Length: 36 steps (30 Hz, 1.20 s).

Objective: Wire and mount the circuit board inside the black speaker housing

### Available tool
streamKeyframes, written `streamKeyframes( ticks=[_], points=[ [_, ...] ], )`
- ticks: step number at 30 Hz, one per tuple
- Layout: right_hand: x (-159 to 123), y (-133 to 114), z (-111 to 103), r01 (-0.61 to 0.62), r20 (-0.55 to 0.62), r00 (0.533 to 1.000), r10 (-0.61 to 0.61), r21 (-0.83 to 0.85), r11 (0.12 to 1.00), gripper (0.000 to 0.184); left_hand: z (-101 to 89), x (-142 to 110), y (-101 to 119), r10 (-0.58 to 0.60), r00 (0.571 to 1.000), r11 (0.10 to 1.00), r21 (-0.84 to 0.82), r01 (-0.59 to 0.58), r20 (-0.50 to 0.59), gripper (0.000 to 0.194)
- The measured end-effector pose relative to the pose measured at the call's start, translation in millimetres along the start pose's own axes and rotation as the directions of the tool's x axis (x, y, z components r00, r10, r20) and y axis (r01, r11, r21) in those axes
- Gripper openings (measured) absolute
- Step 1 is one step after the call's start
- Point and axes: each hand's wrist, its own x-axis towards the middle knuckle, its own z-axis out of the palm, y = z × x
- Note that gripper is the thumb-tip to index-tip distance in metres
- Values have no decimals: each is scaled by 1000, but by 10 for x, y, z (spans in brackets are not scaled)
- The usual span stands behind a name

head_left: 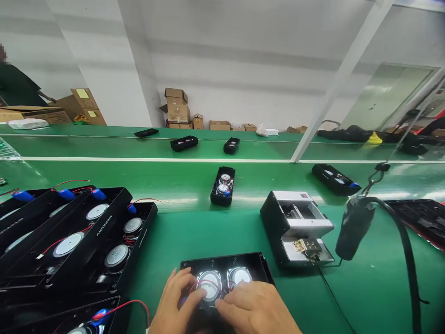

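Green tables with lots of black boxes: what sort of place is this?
Probably a factory workshop. Long green tables stretch across, many look-alike black boxes with round parts inside sit on them, and cardboard boxes stand near the wall.

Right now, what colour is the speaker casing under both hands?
The speaker casing is black; head view.
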Motion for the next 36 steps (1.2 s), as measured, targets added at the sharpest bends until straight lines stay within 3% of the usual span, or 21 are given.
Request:
streamKeyframes(
  ticks=[3,6,8,10,12,14,16,19,23,26,33,36],
  points=[
    [24,-40,5,-5,23,1000,5,2,1000,40,-6,56,-64,68,996,997,33,-70,62,48],
    [26,-4,-37,-168,43,986,162,252,953,25,-53,152,-79,219,968,971,73,-229,122,46],
    [46,31,-99,-394,218,918,332,391,832,20,-109,241,-29,289,949,949,92,-302,127,48],
    [84,53,-170,-620,416,780,468,409,670,20,-169,332,56,299,948,941,130,-311,105,55],
    [125,55,-227,-754,536,651,538,368,545,19,-214,398,138,308,948,933,170,-317,77,61],
    [157,48,-258,-821,582,565,585,329,466,17,-237,422,182,309,948,929,188,-318,73,64],
    [174,40,-269,-855,598,515,614,311,415,17,-237,402,180,297,950,933,182,-310,94,61],
    [177,34,-267,-874,603,486,633,326,361,19,-205,301,138,255,961,956,120,-267,105,49],
    [174,20,-238,-887,591,459,663,351,300,22,-112,107,107,38,999,999,-6,-38,7,35],
    [174,-10,-201,-867,558,489,670,394,305,26,-58,35,104,-67,997,994,-85,65,-29,29],
    [112,-74,-161,-704,413,702,581,527,476,20,-246,265,154,-34,999,981,-189,29,-27,16],
    [72,-60,-136,-596,320,790,523,603,531,21,-322,304,172,-67,998,967,-246,70,18,15]
  ],
)
